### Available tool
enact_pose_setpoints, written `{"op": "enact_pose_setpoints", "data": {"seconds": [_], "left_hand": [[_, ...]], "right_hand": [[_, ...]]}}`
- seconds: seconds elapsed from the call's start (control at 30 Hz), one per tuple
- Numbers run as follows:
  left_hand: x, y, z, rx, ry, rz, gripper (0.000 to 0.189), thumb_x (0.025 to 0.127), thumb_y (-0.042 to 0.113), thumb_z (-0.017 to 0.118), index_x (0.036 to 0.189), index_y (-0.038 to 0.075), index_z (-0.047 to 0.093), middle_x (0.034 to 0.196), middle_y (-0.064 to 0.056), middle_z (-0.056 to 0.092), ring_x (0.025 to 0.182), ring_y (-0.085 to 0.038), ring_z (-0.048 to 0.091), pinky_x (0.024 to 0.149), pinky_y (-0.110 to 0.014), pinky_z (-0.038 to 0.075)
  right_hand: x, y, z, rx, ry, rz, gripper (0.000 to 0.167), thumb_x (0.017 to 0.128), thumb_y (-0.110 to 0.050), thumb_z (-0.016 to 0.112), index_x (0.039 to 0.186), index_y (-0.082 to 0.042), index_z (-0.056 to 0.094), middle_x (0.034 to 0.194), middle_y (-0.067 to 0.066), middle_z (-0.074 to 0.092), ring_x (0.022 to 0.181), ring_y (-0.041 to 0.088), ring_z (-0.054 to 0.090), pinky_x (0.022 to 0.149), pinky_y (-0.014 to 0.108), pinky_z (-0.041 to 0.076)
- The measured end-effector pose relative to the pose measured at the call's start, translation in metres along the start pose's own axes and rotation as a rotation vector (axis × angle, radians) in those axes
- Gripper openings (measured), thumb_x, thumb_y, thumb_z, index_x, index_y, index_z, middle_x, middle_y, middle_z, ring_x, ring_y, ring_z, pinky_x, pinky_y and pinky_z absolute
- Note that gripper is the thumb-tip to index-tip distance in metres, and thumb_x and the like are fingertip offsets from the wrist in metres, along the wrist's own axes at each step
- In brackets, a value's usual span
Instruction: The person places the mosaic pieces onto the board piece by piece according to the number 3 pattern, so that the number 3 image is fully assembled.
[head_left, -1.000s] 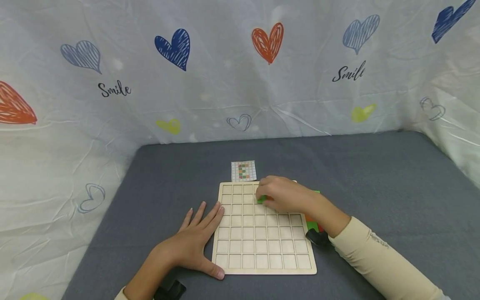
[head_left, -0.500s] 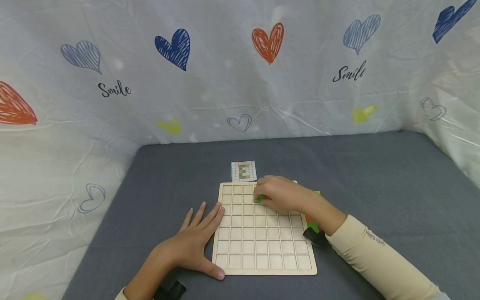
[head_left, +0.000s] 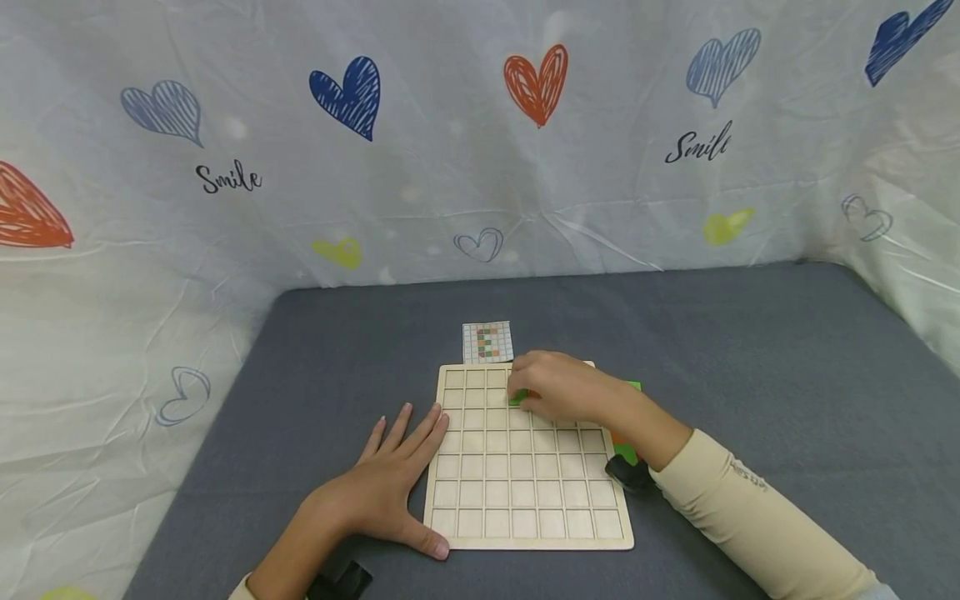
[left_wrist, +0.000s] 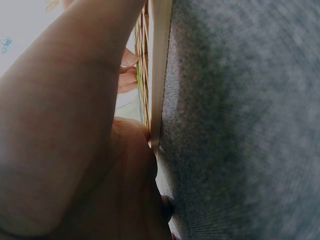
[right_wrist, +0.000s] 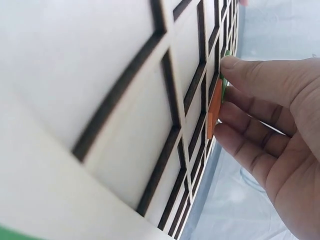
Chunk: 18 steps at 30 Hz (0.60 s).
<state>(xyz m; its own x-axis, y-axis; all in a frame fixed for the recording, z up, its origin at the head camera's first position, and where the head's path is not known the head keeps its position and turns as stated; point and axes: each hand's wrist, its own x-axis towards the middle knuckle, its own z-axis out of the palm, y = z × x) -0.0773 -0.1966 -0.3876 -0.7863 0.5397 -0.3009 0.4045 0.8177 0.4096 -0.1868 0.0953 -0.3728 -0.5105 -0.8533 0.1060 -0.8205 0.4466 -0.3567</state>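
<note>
A pale wooden board (head_left: pixel 525 487) with a raised grid of square cells lies on the grey cloth. My left hand (head_left: pixel 386 492) rests spread at the board's left edge, its thumb by the near left corner. Over the far rows, my right hand (head_left: pixel 562 390) pinches a small green tile (head_left: pixel 516 397) between thumb and fingers. The right wrist view shows an orange tile (right_wrist: pixel 214 112) on the board beside that green tile (right_wrist: pixel 224 92). Whether the green tile sits fully in its cell cannot be seen. The right hand covers several far cells.
A small printed card (head_left: pixel 487 343) with a coloured grid pattern lies just beyond the board. At the board's right edge, partly under the right forearm, are green tiles (head_left: pixel 627 454) and an orange tile (head_left: pixel 617 437). A white curtain with hearts (head_left: pixel 536 83) hangs behind.
My right hand has shifted slightly left with the green tile, then stayed almost still over the last half second. The left hand and the board have not visibly moved.
</note>
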Motion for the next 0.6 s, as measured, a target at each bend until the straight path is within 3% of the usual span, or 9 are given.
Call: {"op": "enact_pose_setpoints", "data": {"seconds": [0.6], "left_hand": [[0.0003,0.001,-0.0009,0.006,-0.006,-0.017,0.144,0.056,0.089,0.07,0.163,0.022,0.002,0.167,0.003,-0.007,0.15,-0.034,-0.015,0.114,-0.063,-0.01]], "right_hand": [[-0.0004,-0.0021,-0.0001,-0.009,0.029,-0.031,0.015,0.087,0.002,0.075,0.095,-0.011,0.077,0.094,0.0,0.067,0.088,0.016,0.062,0.076,0.028,0.052]]}}
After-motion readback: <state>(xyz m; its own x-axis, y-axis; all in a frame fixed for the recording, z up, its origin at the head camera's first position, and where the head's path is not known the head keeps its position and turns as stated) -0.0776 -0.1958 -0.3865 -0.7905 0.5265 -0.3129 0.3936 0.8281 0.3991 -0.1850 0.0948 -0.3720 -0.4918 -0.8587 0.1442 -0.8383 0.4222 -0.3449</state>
